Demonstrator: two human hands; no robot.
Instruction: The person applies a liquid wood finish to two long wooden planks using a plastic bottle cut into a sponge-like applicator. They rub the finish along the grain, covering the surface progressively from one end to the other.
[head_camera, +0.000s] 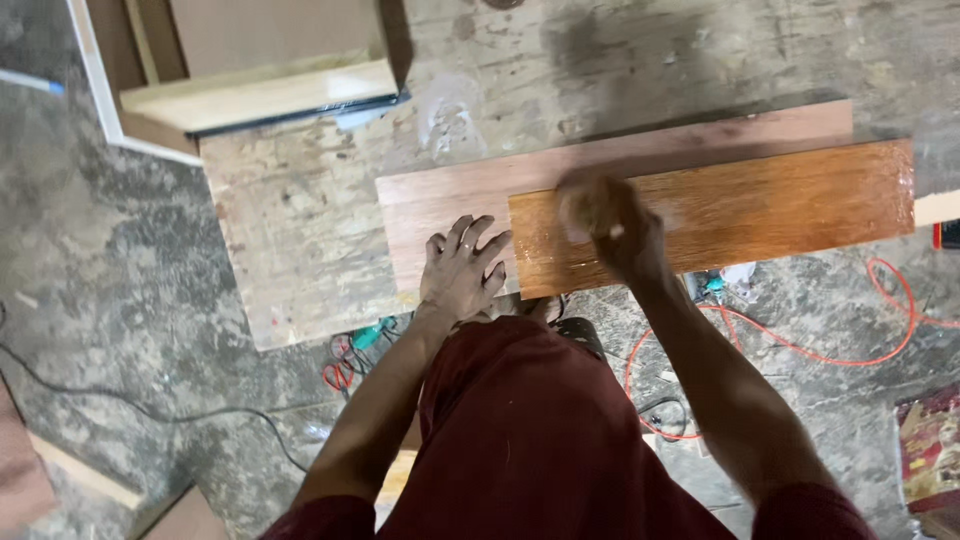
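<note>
A stiff, wet-glossy board (740, 215), judged slippery and best gripped by its dry edges, is steadied by the flat, open left hand (462, 272) while the blurred right hand (605, 225) is closed on a rag (578, 215).

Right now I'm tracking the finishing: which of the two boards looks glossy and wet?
The upper orange-brown board, under the right hand. It shines; the paler reddish board beneath, under the left hand, looks matt.
</note>
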